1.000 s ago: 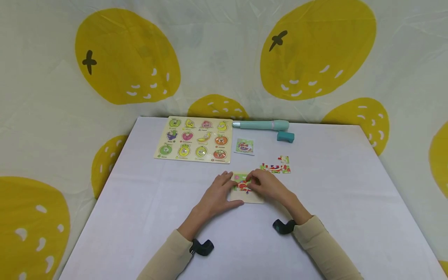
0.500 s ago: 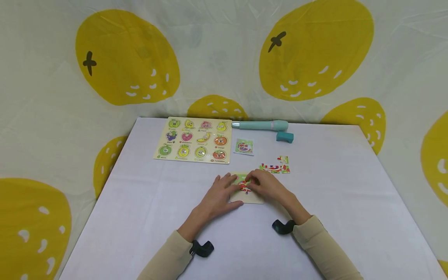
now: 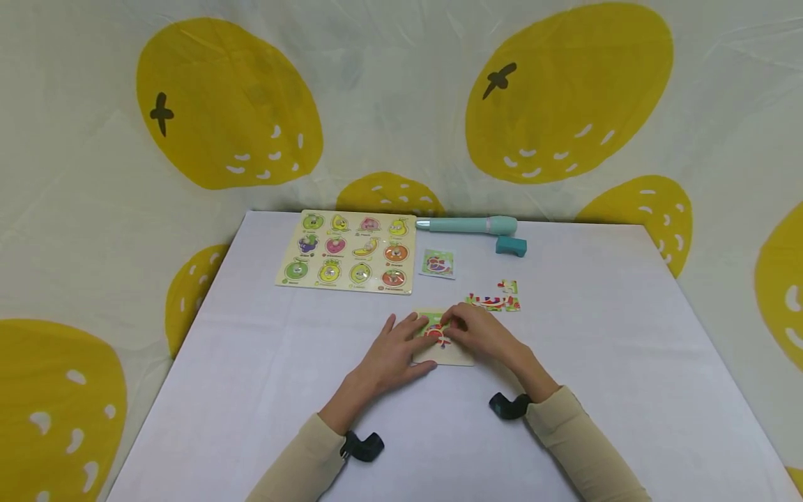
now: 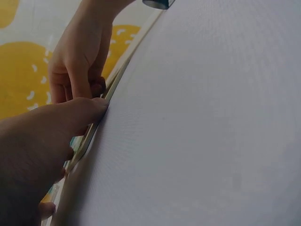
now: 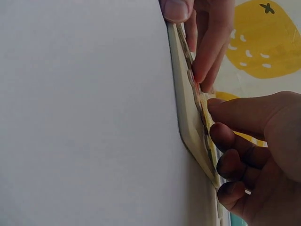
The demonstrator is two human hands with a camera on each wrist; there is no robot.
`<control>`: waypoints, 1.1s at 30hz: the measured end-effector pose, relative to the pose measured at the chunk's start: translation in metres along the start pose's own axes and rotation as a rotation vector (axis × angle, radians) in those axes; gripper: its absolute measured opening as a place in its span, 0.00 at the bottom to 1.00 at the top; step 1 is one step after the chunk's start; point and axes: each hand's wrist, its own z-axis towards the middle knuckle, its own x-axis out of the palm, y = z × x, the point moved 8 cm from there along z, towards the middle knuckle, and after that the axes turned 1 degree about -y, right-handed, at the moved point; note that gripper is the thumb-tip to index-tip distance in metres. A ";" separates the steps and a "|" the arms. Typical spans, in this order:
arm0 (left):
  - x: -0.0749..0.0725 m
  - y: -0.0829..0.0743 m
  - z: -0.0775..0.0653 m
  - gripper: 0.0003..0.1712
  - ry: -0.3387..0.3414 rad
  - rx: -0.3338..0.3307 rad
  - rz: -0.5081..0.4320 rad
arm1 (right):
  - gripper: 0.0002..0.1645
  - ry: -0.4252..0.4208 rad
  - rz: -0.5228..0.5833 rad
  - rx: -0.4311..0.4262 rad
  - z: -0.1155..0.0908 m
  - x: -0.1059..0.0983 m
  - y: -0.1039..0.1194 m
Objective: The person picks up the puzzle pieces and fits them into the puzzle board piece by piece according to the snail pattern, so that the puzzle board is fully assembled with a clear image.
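A small pale jigsaw board (image 3: 456,357) lies flat on the table, its upper part covered by joined green and red picture pieces (image 3: 433,319). My left hand (image 3: 392,352) rests on the board's left side with straight fingers on the pieces; its thumb (image 4: 87,110) touches the near edge. Over the right side, my right hand (image 3: 482,333) has curled fingers, thumb and index finger pinching a jigsaw piece that they mostly hide. In the right wrist view, those fingertips (image 5: 217,107) meet the layer of pieces on the board (image 5: 181,89). Loose jigsaw pieces (image 3: 494,302) lie just beyond my right hand.
A wooden fruit puzzle board (image 3: 345,251) lies at the back left. Beside it are a small picture card (image 3: 438,263), a mint-green pen-shaped wand (image 3: 467,224) and a teal block (image 3: 511,246). A fruit-printed cloth (image 3: 389,84) hangs behind the table.
My left fingers have slid slightly right over the joined pieces. The right hand stays in nearly the same place, and the loose pieces have not moved.
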 end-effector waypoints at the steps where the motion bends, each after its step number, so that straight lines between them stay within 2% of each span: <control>1: 0.000 0.000 0.000 0.29 0.003 -0.001 0.002 | 0.10 -0.002 0.002 0.006 0.000 -0.002 -0.001; 6: 0.002 0.001 0.000 0.29 0.009 -0.005 0.019 | 0.12 -0.033 -0.001 0.019 0.000 -0.014 -0.005; 12: 0.002 0.000 0.000 0.29 0.007 0.000 0.024 | 0.12 -0.118 -0.027 -0.028 0.003 -0.032 -0.011; 16: 0.002 0.001 0.000 0.30 0.015 -0.010 0.014 | 0.13 -0.156 -0.033 -0.024 0.002 -0.043 -0.019; 23: 0.004 0.002 -0.001 0.30 0.020 -0.015 0.003 | 0.17 -0.190 -0.024 0.057 -0.001 -0.060 -0.039; 33: 0.007 0.003 0.000 0.30 0.026 -0.023 -0.002 | 0.21 -0.246 -0.022 0.108 -0.007 -0.084 -0.069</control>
